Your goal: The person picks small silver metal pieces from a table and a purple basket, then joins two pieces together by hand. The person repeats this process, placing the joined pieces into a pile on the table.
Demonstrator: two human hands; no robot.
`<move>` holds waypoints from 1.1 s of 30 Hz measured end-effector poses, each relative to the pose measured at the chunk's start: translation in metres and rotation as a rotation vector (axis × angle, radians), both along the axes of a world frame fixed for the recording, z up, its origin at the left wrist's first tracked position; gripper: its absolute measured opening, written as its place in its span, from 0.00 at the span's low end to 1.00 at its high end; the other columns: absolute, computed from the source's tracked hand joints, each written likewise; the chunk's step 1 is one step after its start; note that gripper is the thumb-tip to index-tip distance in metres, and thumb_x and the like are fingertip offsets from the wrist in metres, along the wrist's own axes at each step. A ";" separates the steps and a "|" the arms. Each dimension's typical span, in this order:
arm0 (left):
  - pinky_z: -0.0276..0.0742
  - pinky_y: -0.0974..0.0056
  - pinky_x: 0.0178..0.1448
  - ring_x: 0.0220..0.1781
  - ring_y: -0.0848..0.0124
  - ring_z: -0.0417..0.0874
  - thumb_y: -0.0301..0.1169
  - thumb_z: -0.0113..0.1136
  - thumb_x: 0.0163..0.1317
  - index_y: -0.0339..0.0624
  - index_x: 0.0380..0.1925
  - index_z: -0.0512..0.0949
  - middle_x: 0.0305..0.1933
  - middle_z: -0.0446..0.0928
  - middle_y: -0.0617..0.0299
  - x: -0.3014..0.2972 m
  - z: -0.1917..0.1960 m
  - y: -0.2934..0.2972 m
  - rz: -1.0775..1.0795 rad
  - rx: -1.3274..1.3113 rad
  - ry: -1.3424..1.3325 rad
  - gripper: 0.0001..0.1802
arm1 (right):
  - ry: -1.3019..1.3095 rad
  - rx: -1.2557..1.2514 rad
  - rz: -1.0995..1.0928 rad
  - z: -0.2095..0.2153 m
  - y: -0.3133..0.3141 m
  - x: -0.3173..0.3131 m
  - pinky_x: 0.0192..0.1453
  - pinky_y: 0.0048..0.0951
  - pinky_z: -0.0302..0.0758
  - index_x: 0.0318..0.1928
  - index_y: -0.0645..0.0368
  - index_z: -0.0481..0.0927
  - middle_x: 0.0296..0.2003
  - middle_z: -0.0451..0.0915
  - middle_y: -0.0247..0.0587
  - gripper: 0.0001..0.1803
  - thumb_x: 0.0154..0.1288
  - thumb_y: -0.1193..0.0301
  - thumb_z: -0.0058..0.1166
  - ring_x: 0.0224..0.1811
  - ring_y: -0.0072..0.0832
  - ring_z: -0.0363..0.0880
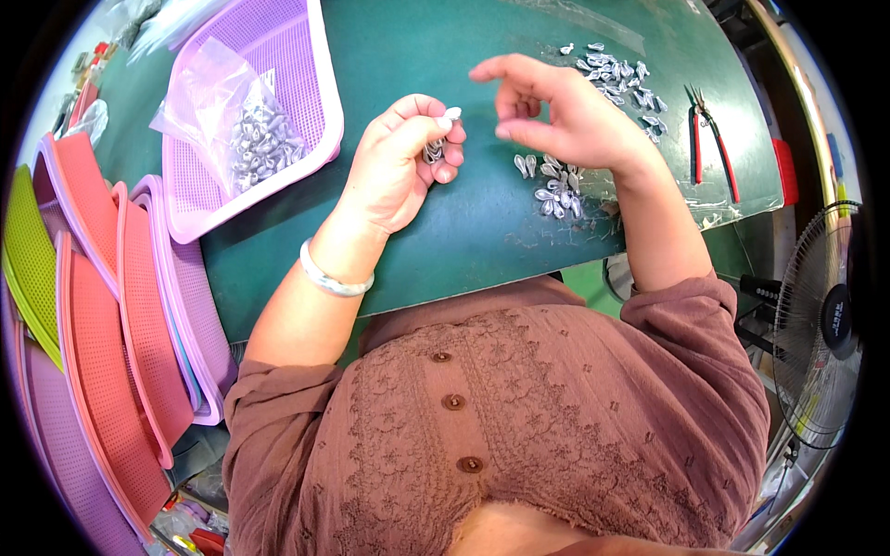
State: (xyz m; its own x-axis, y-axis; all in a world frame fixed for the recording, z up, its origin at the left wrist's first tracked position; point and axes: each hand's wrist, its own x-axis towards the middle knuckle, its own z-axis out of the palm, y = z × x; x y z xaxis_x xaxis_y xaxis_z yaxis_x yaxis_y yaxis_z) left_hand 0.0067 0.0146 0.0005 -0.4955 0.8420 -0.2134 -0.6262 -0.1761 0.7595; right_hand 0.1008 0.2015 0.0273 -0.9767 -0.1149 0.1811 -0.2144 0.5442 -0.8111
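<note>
My left hand [400, 157] is closed on several small grey teardrop-shaped loops [433, 151]. One pale tip [452, 113] sticks up between its thumb and forefinger. To its right, my right hand [570, 111] hovers over the green table [408, 264] with forefinger stretched out and thumb apart. Nothing shows between those fingers. Beneath the right wrist lies a loose cluster of the same grey loops [559, 193]. A larger scatter of loops [616, 76] spreads beyond that hand.
Red-handled pliers [709, 139] lie at the table's right. A lilac basket [320, 111] at the left holds a clear bag [199, 102] of grey loops. Stacked coloured baskets [111, 306] crowd the left edge; a black fan [811, 315] stands at the right.
</note>
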 end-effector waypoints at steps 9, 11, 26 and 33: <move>0.76 0.68 0.32 0.34 0.64 0.79 0.26 0.47 0.56 0.36 0.33 0.71 0.38 0.75 0.49 -0.012 -0.005 -0.004 -0.041 0.180 -0.178 0.07 | -0.135 0.387 0.140 0.002 -0.005 0.004 0.35 0.34 0.69 0.47 0.59 0.71 0.23 0.72 0.38 0.25 0.43 0.78 0.57 0.29 0.36 0.72; 0.75 0.68 0.32 0.34 0.65 0.79 0.26 0.49 0.57 0.36 0.34 0.72 0.37 0.76 0.50 -0.012 -0.005 -0.004 -0.054 0.152 -0.176 0.07 | -0.177 0.345 0.103 0.003 -0.008 0.002 0.33 0.31 0.69 0.46 0.60 0.71 0.23 0.72 0.37 0.23 0.44 0.79 0.55 0.27 0.34 0.72; 0.73 0.73 0.28 0.29 0.72 0.79 0.31 0.53 0.60 0.35 0.36 0.76 0.32 0.78 0.57 0.001 0.004 0.000 -0.166 -0.128 -0.026 0.11 | -0.121 -0.858 -0.082 -0.008 -0.012 -0.009 0.41 0.22 0.74 0.49 0.67 0.69 0.32 0.74 0.36 0.20 0.53 0.81 0.53 0.34 0.21 0.76; 0.70 0.75 0.26 0.26 0.74 0.77 0.29 0.54 0.59 0.36 0.34 0.77 0.28 0.77 0.60 0.003 0.005 0.000 -0.109 -0.115 -0.031 0.08 | -0.129 -0.854 -0.069 -0.011 -0.012 -0.010 0.42 0.21 0.73 0.48 0.67 0.69 0.33 0.75 0.37 0.20 0.52 0.82 0.53 0.35 0.21 0.75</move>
State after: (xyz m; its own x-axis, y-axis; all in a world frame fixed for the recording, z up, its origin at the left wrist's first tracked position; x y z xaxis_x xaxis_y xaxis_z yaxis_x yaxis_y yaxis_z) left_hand 0.0095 0.0142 0.0055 -0.3942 0.8597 -0.3249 -0.6602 -0.0190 0.7508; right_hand 0.0911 0.1898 0.0160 -0.9953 0.0707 0.0659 -0.0819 -0.2540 -0.9637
